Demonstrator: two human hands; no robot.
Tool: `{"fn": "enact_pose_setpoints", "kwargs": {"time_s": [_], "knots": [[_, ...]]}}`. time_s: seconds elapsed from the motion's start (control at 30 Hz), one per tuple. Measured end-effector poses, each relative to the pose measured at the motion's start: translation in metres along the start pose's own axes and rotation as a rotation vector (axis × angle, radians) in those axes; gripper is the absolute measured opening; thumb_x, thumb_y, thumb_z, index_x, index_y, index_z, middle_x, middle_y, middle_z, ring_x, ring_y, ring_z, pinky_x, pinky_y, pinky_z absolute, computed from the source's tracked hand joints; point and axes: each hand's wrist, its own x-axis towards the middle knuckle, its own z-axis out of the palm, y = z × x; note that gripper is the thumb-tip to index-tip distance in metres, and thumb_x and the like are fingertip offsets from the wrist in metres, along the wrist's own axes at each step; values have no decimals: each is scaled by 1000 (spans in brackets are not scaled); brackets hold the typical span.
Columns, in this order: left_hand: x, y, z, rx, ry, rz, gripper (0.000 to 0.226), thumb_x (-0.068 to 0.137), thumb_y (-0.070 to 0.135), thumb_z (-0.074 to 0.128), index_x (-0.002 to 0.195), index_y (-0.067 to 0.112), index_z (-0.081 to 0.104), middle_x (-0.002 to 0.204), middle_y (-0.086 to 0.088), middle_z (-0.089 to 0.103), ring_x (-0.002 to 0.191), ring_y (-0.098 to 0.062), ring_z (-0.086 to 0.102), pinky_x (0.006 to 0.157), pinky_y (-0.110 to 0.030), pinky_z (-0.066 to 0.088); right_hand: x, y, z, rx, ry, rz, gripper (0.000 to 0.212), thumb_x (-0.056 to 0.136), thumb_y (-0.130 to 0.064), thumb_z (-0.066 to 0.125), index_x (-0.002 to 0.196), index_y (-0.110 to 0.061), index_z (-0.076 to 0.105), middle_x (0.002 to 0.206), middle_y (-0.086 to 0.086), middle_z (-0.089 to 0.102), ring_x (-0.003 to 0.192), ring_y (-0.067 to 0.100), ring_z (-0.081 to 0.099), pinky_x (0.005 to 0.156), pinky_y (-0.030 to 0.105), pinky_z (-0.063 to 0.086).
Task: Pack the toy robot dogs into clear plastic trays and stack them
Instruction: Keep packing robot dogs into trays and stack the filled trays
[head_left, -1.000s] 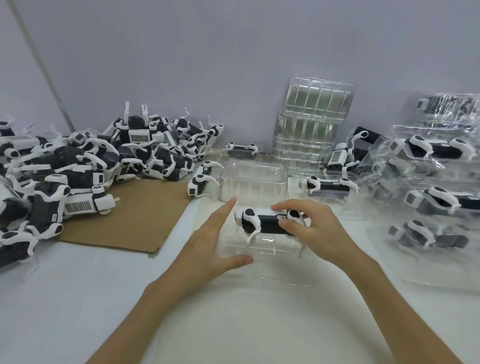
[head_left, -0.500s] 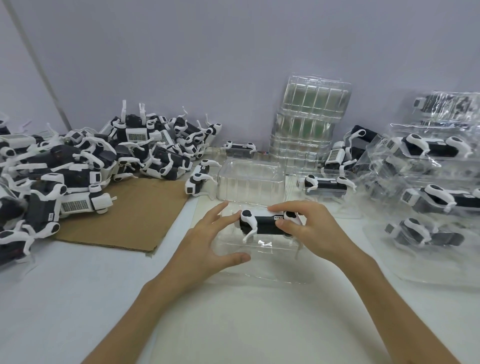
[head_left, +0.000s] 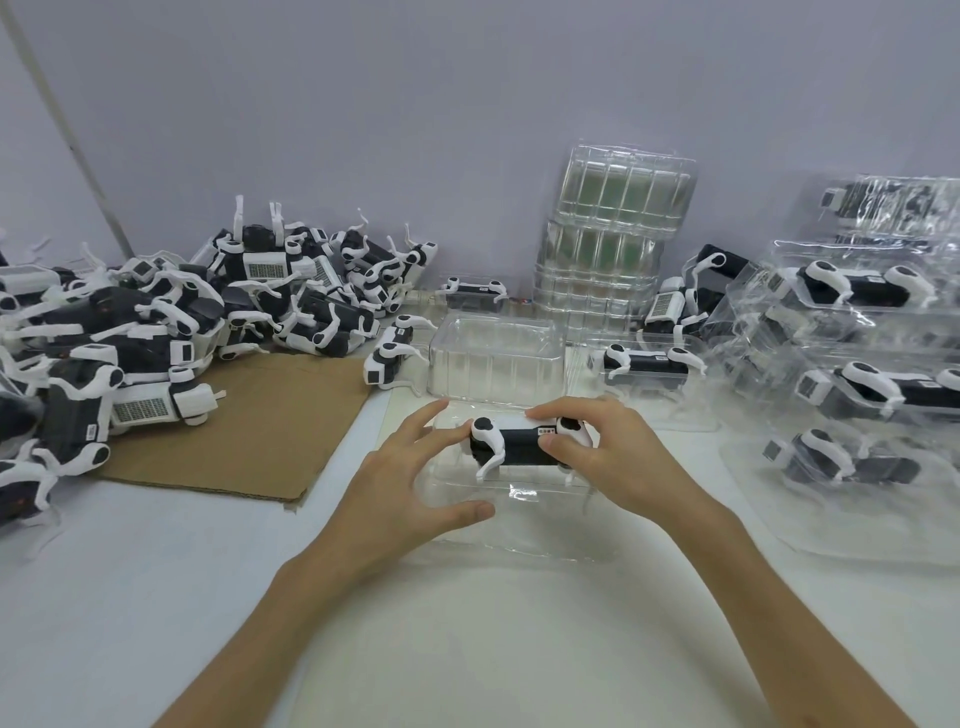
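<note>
Seating step: right grip (head_left: 613, 457) pinches robot dog (head_left: 519, 446) into tray (head_left: 524, 530); left grip (head_left: 400, 488) splayed, steadying; next, press home.

Toy dog (head_left: 519, 446): glossy blk/wht plastic; tray (head_left: 519, 525) clear shiny plastic; cardboard (head_left: 249, 431) matt brown.

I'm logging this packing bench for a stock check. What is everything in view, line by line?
Toy dog in hand: one, black and white, at the near tray.
Near tray: one, clear, table centre, under the hands.
Deep clear tray: one, clear, behind the hands.
Loose toy dogs: many, black and white, heaped left.
Cardboard sheet: one, brown, beside the heap.
Empty tray stack: one, clear, back centre.
Packed trays: several, clear, dogs inside, stacked right.
Table: one, white.
Left hand: one, open, fingers spread at the tray's left end.
Right hand: one, pinches the toy dog.
</note>
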Motion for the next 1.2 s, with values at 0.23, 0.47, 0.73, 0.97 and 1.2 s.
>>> {"fn": "enact_pose_setpoints", "kwargs": {"time_s": [0.23, 0.47, 0.73, 0.97, 1.2], "knots": [[-1, 1, 0, 7, 26, -10, 75, 56, 83, 66, 124, 52, 56, 151, 39, 20, 129, 20, 32, 113, -42, 34, 4, -1, 2, -172, 3, 9, 19, 97, -35, 60, 113, -42, 68, 109, -12, 54, 113, 8, 39, 84, 23, 14], [-1, 1, 1, -35, 18, -33, 62, 65, 80, 61, 122, 56, 52, 152, 37, 21, 136, 17, 26, 114, -42, 30, 4, 5, 1, -54, 121, -27, 29, 95, -40, 62, 123, -36, 62, 123, -13, 49, 123, 10, 42, 105, 34, 30], [3, -7, -2, -343, 96, -415, 71, 62, 87, 39, 119, 49, 54, 136, 17, 52, 125, 0, 46, 115, -37, 29, 6, 22, -15, -71, -50, 447, 73, 97, -66, 30, 126, -8, 62, 128, 5, 64, 117, 23, 58, 90, 35, 38], [5, 9, -14, -637, 129, -282, 67, 68, 73, 61, 124, 80, 24, 121, 35, 59, 102, 1, 67, 85, -28, 53, 1, 5, -11, 458, -97, 111, 75, 80, -68, 56, 148, -58, 25, 139, -23, 52, 110, 2, 65, 94, 27, 49], [2, 13, -9, -580, 232, -223, 97, 68, 45, 76, 146, 58, 21, 130, 4, 55, 103, -17, 64, 91, -29, 52, 0, -2, 2, 486, 48, 6, 85, 70, -55, 72, 145, -58, 32, 126, -14, 56, 88, 3, 66, 73, 21, 47]]}}
